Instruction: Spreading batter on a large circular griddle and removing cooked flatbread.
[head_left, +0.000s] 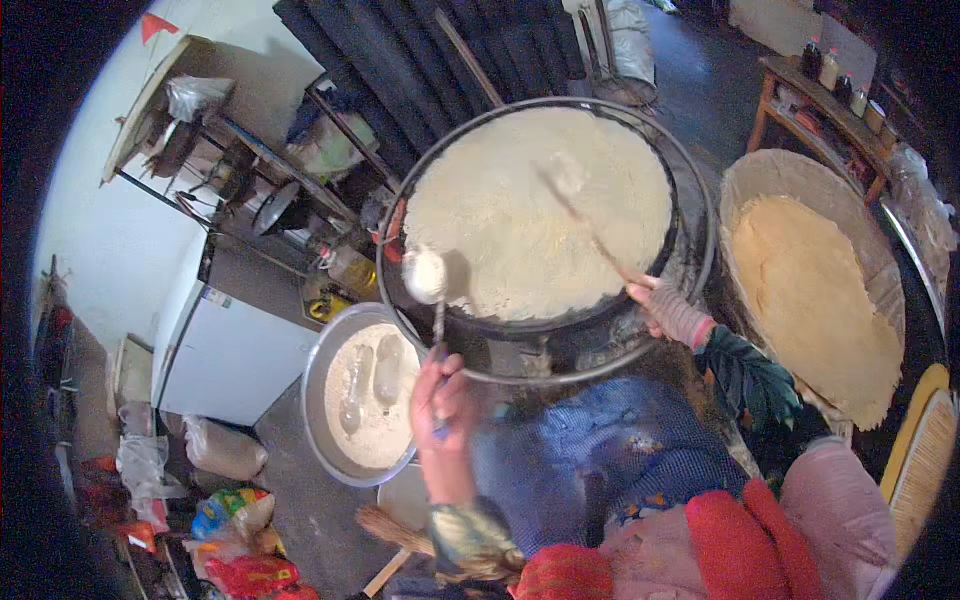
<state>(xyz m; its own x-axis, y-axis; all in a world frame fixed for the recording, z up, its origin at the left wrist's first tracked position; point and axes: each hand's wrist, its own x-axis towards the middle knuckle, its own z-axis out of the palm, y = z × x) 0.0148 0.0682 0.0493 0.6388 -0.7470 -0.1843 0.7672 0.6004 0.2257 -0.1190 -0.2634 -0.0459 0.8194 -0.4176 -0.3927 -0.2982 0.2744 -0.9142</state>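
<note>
Before me a large round griddle (551, 326) carries a wide, thin layer of pale batter (517, 202). My left hand (444, 394) grips the handle of a ladle (425, 276), whose bowl holds pale batter over the griddle's left edge. In my right hand (667, 307), wrapped with a band around the palm, is a thin wooden stick (581, 217). The stick reaches across the batter, and its far end is blurred. Left of the griddle stands a metal basin (309, 420) containing pale batter or flour.
At right, a large lined basket (772, 169) holds flat tan flatbreads (814, 300). Bottles (829, 69) stand on a wooden table (787, 71) behind it. A white cabinet (232, 360), a bottle of yellow oil (349, 270) and a cluttered shelf (247, 135) are to the left. A straw broom (394, 529) lies below the basin.
</note>
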